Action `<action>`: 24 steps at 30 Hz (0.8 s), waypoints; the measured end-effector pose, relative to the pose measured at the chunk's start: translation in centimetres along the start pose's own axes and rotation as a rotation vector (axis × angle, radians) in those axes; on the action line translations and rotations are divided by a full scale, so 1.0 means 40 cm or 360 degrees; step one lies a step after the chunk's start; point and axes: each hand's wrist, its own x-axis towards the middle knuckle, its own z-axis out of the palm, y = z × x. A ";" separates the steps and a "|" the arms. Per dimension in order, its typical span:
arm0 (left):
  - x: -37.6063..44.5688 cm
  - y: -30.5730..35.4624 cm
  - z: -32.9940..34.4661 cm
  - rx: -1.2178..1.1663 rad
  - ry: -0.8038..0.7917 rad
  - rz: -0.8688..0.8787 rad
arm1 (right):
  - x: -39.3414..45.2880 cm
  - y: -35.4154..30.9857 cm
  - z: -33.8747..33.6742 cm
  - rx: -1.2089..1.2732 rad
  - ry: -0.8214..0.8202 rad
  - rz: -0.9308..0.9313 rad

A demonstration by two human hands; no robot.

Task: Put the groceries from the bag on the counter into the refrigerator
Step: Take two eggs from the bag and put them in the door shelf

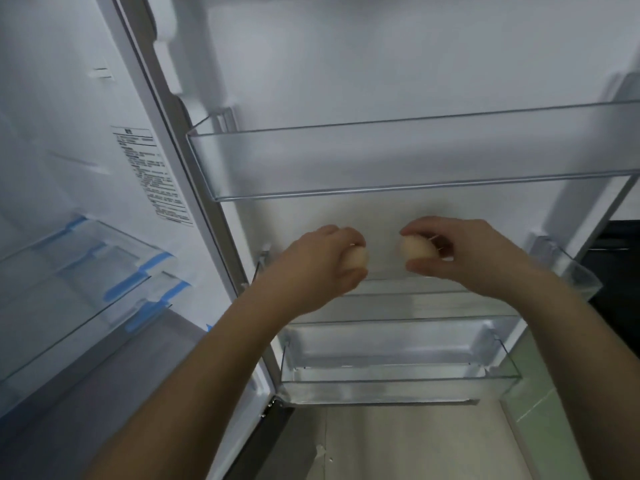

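I face the inside of the open refrigerator door (346, 64). My left hand (311, 268) grips a pale egg (356, 259), and my right hand (460, 254) grips a second pale egg (415, 249). Both hands hover side by side just above the middle clear door bin (561, 265), below the upper clear door bin (381, 161). The two eggs are a short gap apart and do not touch. A lower clear door bin (398, 379) sits beneath my forearms. The grocery bag and the counter are out of view.
To the left lies the refrigerator's white interior with a printed label (152, 171) and glass shelves with blue tape (128, 282). The tiled floor (415, 445) shows below the door. A dark surface (613, 251) is at the right edge.
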 end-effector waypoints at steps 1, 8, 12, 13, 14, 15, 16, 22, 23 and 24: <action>0.017 -0.001 0.006 0.0092 -0.0085 -0.0042 | 0.012 0.006 -0.003 -0.0062 -0.0084 0.0058; 0.078 -0.018 0.048 0.0074 -0.0342 -0.0037 | 0.049 0.010 0.034 -0.0208 -0.0459 0.0066; 0.079 -0.022 0.056 -0.0046 -0.0379 -0.0008 | 0.050 0.011 0.035 -0.0233 -0.0508 0.0080; 0.079 -0.023 0.057 -0.0059 -0.0379 -0.0007 | 0.051 0.011 0.038 -0.0229 -0.0515 0.0079; 0.079 -0.024 0.058 -0.0068 -0.0381 -0.0008 | 0.053 0.013 0.040 -0.0217 -0.0517 0.0076; 0.079 -0.026 0.059 -0.0084 -0.0384 -0.0014 | 0.055 0.015 0.043 -0.0200 -0.0518 0.0080; 0.079 -0.027 0.060 -0.0109 -0.0383 -0.0022 | 0.057 0.016 0.044 -0.0182 -0.0523 0.0088; 0.077 -0.039 0.072 -0.0254 -0.0329 -0.0107 | 0.056 0.032 0.044 -0.0113 -0.0531 0.0102; 0.077 -0.039 0.072 -0.0264 -0.0317 -0.0136 | 0.057 0.036 0.044 -0.0111 -0.0518 0.0110; 0.075 -0.039 0.073 -0.0287 -0.0303 -0.0167 | 0.056 0.040 0.045 -0.0107 -0.0497 0.0126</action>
